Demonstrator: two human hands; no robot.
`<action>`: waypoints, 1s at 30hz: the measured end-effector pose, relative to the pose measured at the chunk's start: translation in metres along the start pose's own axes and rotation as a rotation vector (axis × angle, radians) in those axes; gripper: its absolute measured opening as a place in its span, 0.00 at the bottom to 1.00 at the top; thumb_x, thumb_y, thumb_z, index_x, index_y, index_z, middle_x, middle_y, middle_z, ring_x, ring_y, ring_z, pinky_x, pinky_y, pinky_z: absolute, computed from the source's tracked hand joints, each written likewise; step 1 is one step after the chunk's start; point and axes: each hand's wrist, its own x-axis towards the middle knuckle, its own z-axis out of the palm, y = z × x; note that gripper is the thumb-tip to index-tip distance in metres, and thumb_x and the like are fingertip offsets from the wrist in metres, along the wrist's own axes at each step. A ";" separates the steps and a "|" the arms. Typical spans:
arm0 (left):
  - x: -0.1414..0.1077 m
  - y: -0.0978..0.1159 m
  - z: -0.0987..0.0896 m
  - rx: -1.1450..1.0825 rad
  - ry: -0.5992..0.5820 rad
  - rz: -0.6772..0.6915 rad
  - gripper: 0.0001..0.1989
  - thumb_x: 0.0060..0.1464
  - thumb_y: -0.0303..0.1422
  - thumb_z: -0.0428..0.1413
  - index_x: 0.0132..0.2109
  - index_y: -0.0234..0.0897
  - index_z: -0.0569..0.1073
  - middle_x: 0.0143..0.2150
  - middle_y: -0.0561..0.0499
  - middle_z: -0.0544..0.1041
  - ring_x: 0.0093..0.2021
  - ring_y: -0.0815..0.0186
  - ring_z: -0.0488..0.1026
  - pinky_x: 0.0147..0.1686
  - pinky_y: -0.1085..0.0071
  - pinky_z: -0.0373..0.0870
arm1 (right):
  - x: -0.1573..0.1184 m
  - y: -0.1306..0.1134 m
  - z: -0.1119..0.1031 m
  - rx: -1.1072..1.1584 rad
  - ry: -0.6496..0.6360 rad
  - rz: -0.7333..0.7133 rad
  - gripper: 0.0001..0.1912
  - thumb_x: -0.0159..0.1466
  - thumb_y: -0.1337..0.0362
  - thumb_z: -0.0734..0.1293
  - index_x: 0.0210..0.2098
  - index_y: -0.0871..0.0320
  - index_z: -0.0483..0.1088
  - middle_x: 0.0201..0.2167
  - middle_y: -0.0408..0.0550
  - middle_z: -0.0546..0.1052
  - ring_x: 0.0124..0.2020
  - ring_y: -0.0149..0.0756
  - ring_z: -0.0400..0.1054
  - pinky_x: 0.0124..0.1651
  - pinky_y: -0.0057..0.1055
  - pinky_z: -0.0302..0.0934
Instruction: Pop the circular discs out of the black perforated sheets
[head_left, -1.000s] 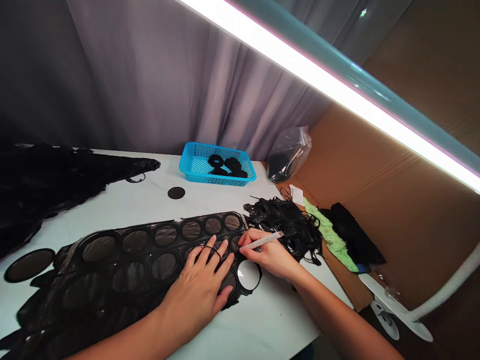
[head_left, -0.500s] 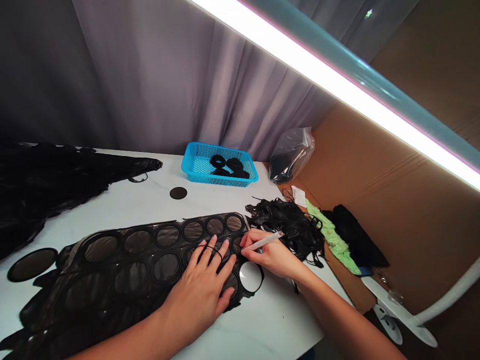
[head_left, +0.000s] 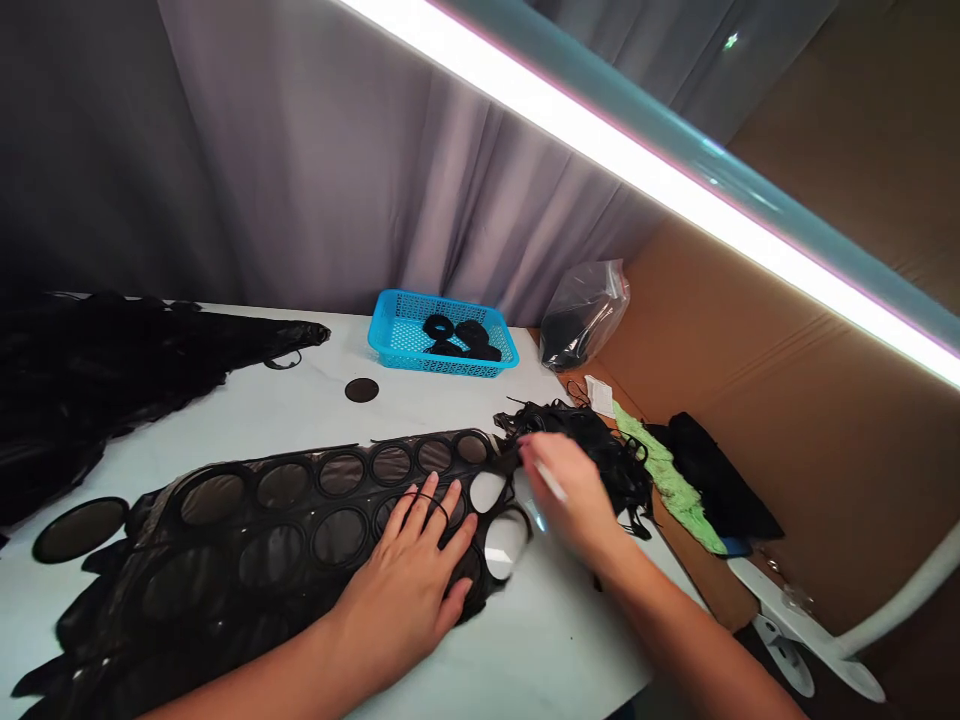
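My left hand (head_left: 420, 570) lies flat, fingers spread, on a black sheet (head_left: 300, 510) set with rows of dark round discs in ring outlines. A thin black loop (head_left: 429, 498) crosses its fingers. My right hand (head_left: 566, 485), blurred by motion, is closed round a slim white pen-like tool (head_left: 553, 482). At its fingertips is a dark, thin piece (head_left: 508, 461), seemingly a disc coming off the sheet. Two round openings at the sheet's right end show the white table, the upper opening (head_left: 487, 491) close to that piece.
A blue basket (head_left: 442, 365) with black rings stands at the back, near a clear bag (head_left: 585, 315). Black scraps (head_left: 622, 470) lie beyond my right hand. Loose discs (head_left: 361, 390) and a black heap (head_left: 112, 380) are leftward. A lamp tube (head_left: 637, 165) crosses overhead.
My right hand has moved up and right from the sheet, drawing the dark piece away. A second round opening now shows white. My left hand stays put; the view shifted slightly.
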 end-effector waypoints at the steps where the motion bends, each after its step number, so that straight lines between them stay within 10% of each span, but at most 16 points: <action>1: 0.000 0.000 -0.001 -0.006 -0.004 -0.002 0.27 0.61 0.37 0.52 0.66 0.43 0.63 0.72 0.41 0.55 0.71 0.41 0.47 0.64 0.42 0.51 | 0.008 0.010 -0.004 -0.030 0.101 0.069 0.10 0.69 0.67 0.58 0.35 0.57 0.68 0.35 0.54 0.77 0.38 0.43 0.70 0.42 0.36 0.62; 4: 0.000 0.001 -0.003 -0.026 -0.023 -0.007 0.28 0.60 0.36 0.53 0.66 0.44 0.63 0.72 0.42 0.55 0.71 0.41 0.47 0.64 0.41 0.51 | 0.033 0.026 -0.009 0.090 0.188 0.204 0.08 0.68 0.64 0.60 0.34 0.56 0.68 0.36 0.52 0.78 0.36 0.41 0.71 0.40 0.34 0.62; 10: -0.001 -0.001 -0.007 -0.026 -0.075 -0.031 0.30 0.60 0.38 0.53 0.68 0.45 0.61 0.73 0.43 0.52 0.72 0.41 0.45 0.64 0.38 0.52 | 0.046 -0.001 0.025 0.655 -0.249 0.083 0.08 0.66 0.66 0.63 0.29 0.56 0.66 0.35 0.47 0.79 0.35 0.36 0.71 0.40 0.31 0.62; 16: -0.001 -0.002 -0.007 -0.045 -0.120 -0.052 0.33 0.58 0.43 0.56 0.68 0.47 0.60 0.74 0.43 0.49 0.72 0.42 0.45 0.64 0.37 0.51 | 0.044 0.000 0.037 0.840 -0.376 0.132 0.09 0.63 0.66 0.66 0.26 0.57 0.64 0.36 0.48 0.78 0.38 0.36 0.70 0.41 0.31 0.61; 30: -0.002 -0.009 -0.002 -0.070 -0.102 -0.040 0.34 0.57 0.45 0.57 0.69 0.50 0.58 0.74 0.47 0.50 0.72 0.43 0.46 0.63 0.37 0.51 | 0.045 0.003 0.042 0.705 -0.275 0.068 0.08 0.65 0.67 0.63 0.28 0.56 0.65 0.33 0.46 0.76 0.34 0.35 0.68 0.38 0.30 0.60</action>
